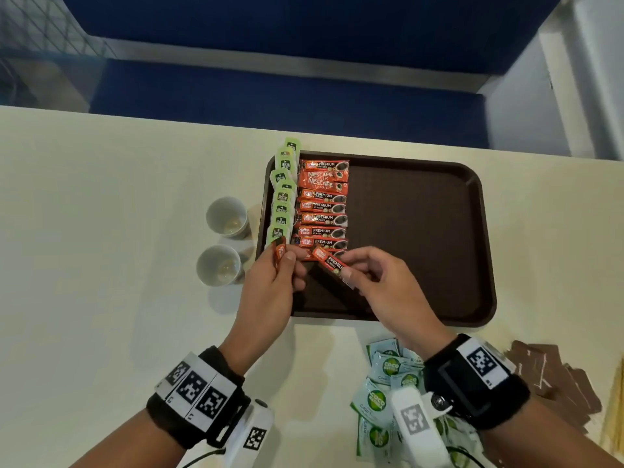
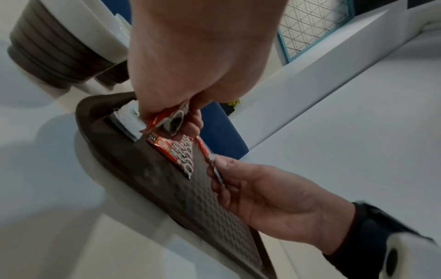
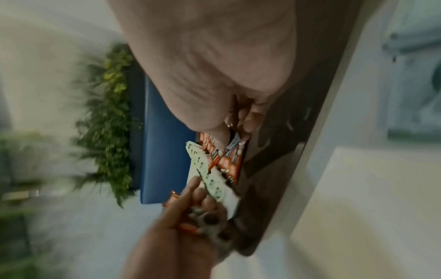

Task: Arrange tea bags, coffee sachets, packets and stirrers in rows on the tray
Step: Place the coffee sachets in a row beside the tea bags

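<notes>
A brown tray point(image 1: 422, 238) lies on the white table. Along its left edge runs a row of green tea bags point(image 1: 283, 197), and beside it a row of red coffee sachets point(image 1: 323, 204). My left hand point(image 1: 274, 278) grips a small bunch of red sachets point(image 1: 280, 253) at the tray's near left corner; the same bunch point(image 2: 170, 120) shows in the left wrist view. My right hand point(image 1: 374, 282) pinches one red coffee sachet point(image 1: 329, 261) just above the near end of the sachet row. The right wrist view is blurred.
Two white paper cups point(image 1: 227, 216) point(image 1: 218, 265) stand left of the tray. Near my right wrist lie a heap of green-and-white Coco packets point(image 1: 381, 383) and brown packets point(image 1: 553, 376). Blue seating sits beyond the table's far edge.
</notes>
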`<state>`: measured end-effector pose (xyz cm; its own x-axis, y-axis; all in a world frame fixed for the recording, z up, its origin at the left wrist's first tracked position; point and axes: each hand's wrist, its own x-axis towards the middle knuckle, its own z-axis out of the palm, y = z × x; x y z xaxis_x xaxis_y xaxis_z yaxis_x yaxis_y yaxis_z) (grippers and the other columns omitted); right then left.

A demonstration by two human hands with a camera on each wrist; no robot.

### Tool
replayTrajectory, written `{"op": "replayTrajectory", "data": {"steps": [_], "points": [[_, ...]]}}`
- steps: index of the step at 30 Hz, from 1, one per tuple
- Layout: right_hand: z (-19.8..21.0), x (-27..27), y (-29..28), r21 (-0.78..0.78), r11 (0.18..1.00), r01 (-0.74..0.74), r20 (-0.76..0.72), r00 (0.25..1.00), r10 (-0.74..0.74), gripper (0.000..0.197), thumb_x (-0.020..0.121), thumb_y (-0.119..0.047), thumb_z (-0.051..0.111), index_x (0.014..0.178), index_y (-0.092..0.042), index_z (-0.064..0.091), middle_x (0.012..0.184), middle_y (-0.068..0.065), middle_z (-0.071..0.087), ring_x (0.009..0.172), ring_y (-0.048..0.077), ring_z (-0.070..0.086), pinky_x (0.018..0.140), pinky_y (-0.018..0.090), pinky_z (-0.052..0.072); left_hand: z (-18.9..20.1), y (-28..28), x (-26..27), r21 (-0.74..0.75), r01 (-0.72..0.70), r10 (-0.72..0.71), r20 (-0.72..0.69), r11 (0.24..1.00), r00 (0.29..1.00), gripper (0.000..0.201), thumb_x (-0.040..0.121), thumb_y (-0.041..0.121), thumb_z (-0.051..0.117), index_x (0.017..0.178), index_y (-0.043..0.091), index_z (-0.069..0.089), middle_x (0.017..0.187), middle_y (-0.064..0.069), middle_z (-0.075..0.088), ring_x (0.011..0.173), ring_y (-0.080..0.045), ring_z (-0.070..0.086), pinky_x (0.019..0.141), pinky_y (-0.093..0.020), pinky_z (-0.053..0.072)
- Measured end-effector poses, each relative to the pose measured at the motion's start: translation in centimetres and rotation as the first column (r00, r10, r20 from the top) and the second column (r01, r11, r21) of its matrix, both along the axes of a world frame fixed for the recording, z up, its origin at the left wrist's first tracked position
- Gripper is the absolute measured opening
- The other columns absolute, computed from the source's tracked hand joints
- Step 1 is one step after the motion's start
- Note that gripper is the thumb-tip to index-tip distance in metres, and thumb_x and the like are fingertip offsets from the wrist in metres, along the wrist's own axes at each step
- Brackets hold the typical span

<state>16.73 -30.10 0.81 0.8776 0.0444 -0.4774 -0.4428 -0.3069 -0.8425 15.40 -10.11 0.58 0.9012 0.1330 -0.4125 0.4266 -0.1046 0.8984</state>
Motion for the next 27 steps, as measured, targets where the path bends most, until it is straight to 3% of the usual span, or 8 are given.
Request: {"op": "replayTrajectory", "data": {"steps": [4, 7, 10, 12, 16, 21, 25, 27], "points": [[-1.6, 0.0, -0.3, -0.293, 0.942, -0.165, 0.077, 0.978, 0.195, 0.011, 0.096, -0.017, 0.078, 0.096, -0.028, 0.076, 0.089, -0.011, 0.072, 0.087, 0.003, 0.066, 0.071, 0.012, 0.047, -0.5, 0.8, 0.1, 0.221, 0.202, -0.197, -0.042, 0.954, 0.979, 0.021, 0.115, 0.028, 0.049, 0.110, 0.019, 0.067, 0.108, 0.014, 0.070, 0.101, 0.001, 0.065, 0.072, -0.011, 0.051], [-3.0, 0.0, 0.4, -0.381, 0.902, -0.203, 0.142, 0.951, 0.274, 0.011, 0.096, -0.016, 0.078, 0.100, -0.026, 0.077, 0.100, -0.011, 0.059, 0.090, 0.001, 0.061, 0.079, 0.008, 0.043, -0.7, 1.0, -0.4, 0.394, 0.325, -0.329, -0.060, 0.860, 0.943, 0.012, 0.111, 0.031, 0.057, 0.111, 0.024, 0.067, 0.105, 0.008, 0.073, 0.096, -0.006, 0.069, 0.068, -0.015, 0.056], [-4.2, 0.1, 1.2, -0.419, 0.889, -0.185, 0.215, 0.931, 0.295, 0.013, 0.098, -0.022, 0.076, 0.110, -0.027, 0.074, 0.107, -0.012, 0.051, 0.100, 0.006, 0.058, 0.090, 0.020, 0.049, -1.1, 1.1, -0.9, 0.624, 0.452, -0.498, -0.115, 0.637, 0.860, 0.019, 0.106, 0.036, 0.063, 0.126, 0.036, 0.066, 0.105, 0.008, 0.077, 0.093, -0.016, 0.072, 0.075, -0.037, 0.061], [-4.4, 0.1, 1.4, -0.453, 0.875, -0.170, 0.252, 0.917, 0.308, 0.018, 0.100, -0.025, 0.074, 0.117, -0.027, 0.070, 0.114, -0.012, 0.049, 0.111, 0.011, 0.054, 0.096, 0.028, 0.051, -1.0, 0.8, -1.1, 0.699, 0.513, -0.590, -0.161, 0.497, 0.791, 0.036, 0.107, 0.035, 0.060, 0.142, 0.041, 0.060, 0.115, 0.006, 0.078, 0.099, -0.019, 0.073, 0.077, -0.036, 0.059], [-4.0, -0.1, 1.2, -0.521, 0.833, -0.188, 0.281, 0.883, 0.375, 0.016, 0.099, -0.025, 0.074, 0.115, -0.025, 0.068, 0.117, -0.012, 0.048, 0.115, 0.008, 0.048, 0.093, 0.025, 0.049, -0.8, 0.5, -1.2, 0.764, 0.555, -0.670, -0.225, 0.329, 0.707, 0.055, 0.109, 0.039, 0.055, 0.162, 0.043, 0.040, 0.132, 0.007, 0.074, 0.111, -0.021, 0.072, 0.082, -0.034, 0.054], [-4.0, -0.2, 1.0, -0.574, 0.792, -0.209, 0.282, 0.857, 0.431, 0.017, 0.100, -0.025, 0.073, 0.115, -0.026, 0.065, 0.118, -0.012, 0.051, 0.113, 0.008, 0.051, 0.087, 0.026, 0.053, -0.9, 0.7, -1.2, 0.769, 0.550, -0.656, -0.236, 0.325, 0.717, 0.061, 0.109, 0.041, 0.054, 0.167, 0.041, 0.033, 0.137, 0.009, 0.072, 0.115, -0.018, 0.071, 0.083, -0.032, 0.053], [-4.0, 0.2, 0.4, -0.495, 0.866, -0.067, 0.319, 0.913, 0.253, 0.017, 0.102, -0.018, 0.069, 0.113, -0.027, 0.061, 0.112, -0.015, 0.053, 0.098, 0.001, 0.055, 0.081, 0.010, 0.042, -1.2, 1.0, -1.0, 0.778, 0.537, -0.623, -0.250, 0.328, 0.741, 0.062, 0.109, 0.040, 0.053, 0.167, 0.041, 0.032, 0.129, 0.009, 0.074, 0.109, -0.020, 0.071, 0.081, -0.034, 0.053], [-4.1, 0.4, 0.1, -0.474, 0.880, -0.036, 0.299, 0.933, 0.199, 0.020, 0.102, -0.014, 0.067, 0.114, -0.027, 0.060, 0.110, -0.014, 0.056, 0.097, -0.001, 0.055, 0.080, 0.009, 0.041, -1.4, 1.1, -0.8, 0.777, 0.540, -0.620, -0.258, 0.323, 0.741, 0.061, 0.110, 0.040, 0.052, 0.168, 0.041, 0.030, 0.127, 0.008, 0.075, 0.107, -0.020, 0.072, 0.082, -0.034, 0.054]]}}
